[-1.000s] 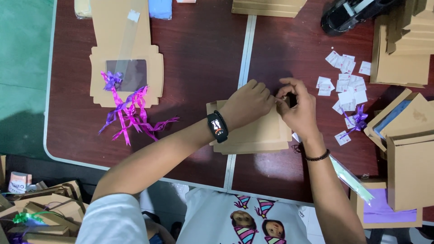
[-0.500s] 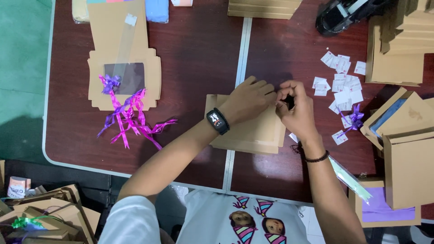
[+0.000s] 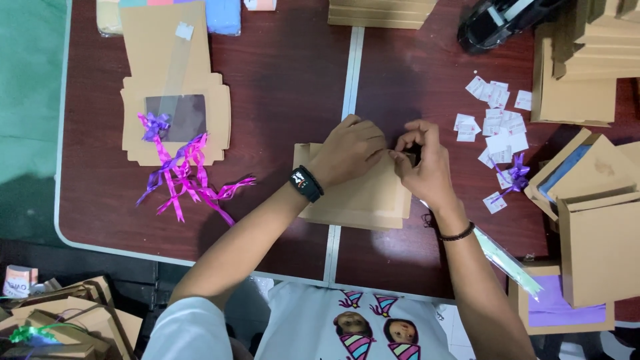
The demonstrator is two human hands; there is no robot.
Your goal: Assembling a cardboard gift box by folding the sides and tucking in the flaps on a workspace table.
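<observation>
Matt brown cardboard box (image 3: 363,193), smooth and dull, sits under the left hand (image 3: 350,152) and right hand (image 3: 420,163). The counter (image 3: 287,73) shows dark reddish wood-look laminate with a soft sheen. Purple ribbon (image 3: 187,177) gleams, glossy plastic. The flat cardboard piece (image 3: 175,73) carries a clear shiny film window. White paper slips (image 3: 497,123) look matt.

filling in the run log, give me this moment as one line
left hand: pressing on flat brown cardboard box | right hand: pinching something small at box edge, item unclear | nearby: purple ribbons, white paper slips
</observation>
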